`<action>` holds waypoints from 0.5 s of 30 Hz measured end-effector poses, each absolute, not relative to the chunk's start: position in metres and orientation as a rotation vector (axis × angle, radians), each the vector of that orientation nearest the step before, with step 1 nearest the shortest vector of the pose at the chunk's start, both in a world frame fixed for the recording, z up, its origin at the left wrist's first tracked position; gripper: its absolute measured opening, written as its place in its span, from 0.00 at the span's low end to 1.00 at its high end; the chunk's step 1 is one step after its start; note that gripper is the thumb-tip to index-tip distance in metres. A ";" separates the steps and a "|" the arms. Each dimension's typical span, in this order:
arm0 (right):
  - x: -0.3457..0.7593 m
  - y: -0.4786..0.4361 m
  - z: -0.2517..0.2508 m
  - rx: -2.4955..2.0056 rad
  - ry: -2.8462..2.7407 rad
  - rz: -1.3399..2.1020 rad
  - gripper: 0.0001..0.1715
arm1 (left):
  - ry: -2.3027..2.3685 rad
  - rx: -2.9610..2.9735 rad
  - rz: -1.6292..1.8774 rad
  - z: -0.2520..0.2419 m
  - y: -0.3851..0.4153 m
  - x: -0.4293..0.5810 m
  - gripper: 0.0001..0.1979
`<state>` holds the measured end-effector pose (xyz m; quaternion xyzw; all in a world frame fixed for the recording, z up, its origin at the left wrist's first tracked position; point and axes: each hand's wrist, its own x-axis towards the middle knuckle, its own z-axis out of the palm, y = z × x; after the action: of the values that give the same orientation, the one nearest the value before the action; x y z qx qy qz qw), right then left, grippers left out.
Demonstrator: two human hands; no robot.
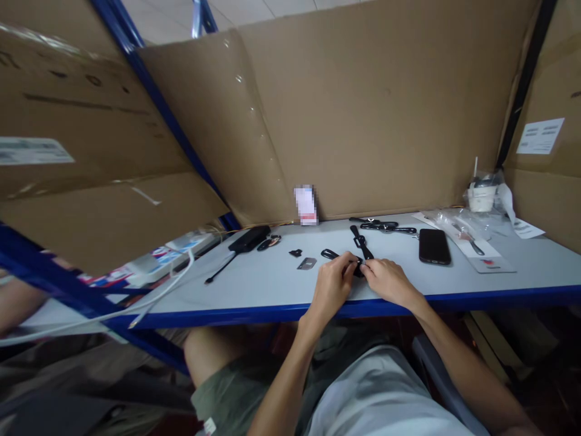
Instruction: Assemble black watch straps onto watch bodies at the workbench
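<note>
Left grip (334, 280), right grip (388, 281) on black tool (358, 270); cup (482, 198) in bag (498, 178).

— What colour is the held tool (329, 254)?
— Black, and so are the other tools (361, 241) and the phone (434, 247).
— And the plate (306, 264)?
— Plain grey. The tabletop (272, 287) is paler grey, its edge (254, 315) blue, and the post (161, 103) blue as well.
— The cardboard (385, 121)?
— Brown; its label (540, 137) is white with dark print.
— Anything patterned?
— The box (152, 267) mixes white, blue and red, and the card (498, 266) has a small red-and-blue mark.
— And what's worn?
— Olive shorts (236, 387), pale grey shirt (381, 387).
</note>
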<state>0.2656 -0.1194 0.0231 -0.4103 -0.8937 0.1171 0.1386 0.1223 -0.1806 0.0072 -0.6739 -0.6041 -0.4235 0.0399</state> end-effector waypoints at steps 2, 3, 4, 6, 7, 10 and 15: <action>0.266 -0.122 0.021 -1.195 -2.561 0.302 0.23 | -1.853 -2.056 -1.363 0.005 -0.181 0.123 0.07; 0.266 -0.124 0.021 -1.197 -2.552 0.281 0.23 | -1.855 -2.045 -1.392 0.004 -0.180 0.124 0.07; 0.266 -0.125 0.020 -1.198 -2.546 0.259 0.23 | -1.860 -2.031 -1.416 0.002 -0.180 0.125 0.06; 0.266 -0.127 0.019 -1.198 -2.539 0.213 0.23 | -1.873 -1.998 -1.444 0.000 -0.178 0.127 0.05; 0.265 -0.128 0.019 -1.202 -2.537 0.193 0.23 | -1.879 -1.981 -1.452 0.000 -0.176 0.128 0.05; 0.265 -0.129 0.019 -1.222 -2.546 0.169 0.24 | -1.881 -1.921 -1.512 -0.002 -0.174 0.131 0.03; 0.266 -0.129 0.021 -1.221 -2.556 0.190 0.23 | -1.908 -1.791 -1.662 -0.003 -0.174 0.134 0.03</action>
<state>0.2655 -0.1294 0.0208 -0.4252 -0.8900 0.0660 0.1508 0.1341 -0.1745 -0.0026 -0.5775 -0.6153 -0.5362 0.0208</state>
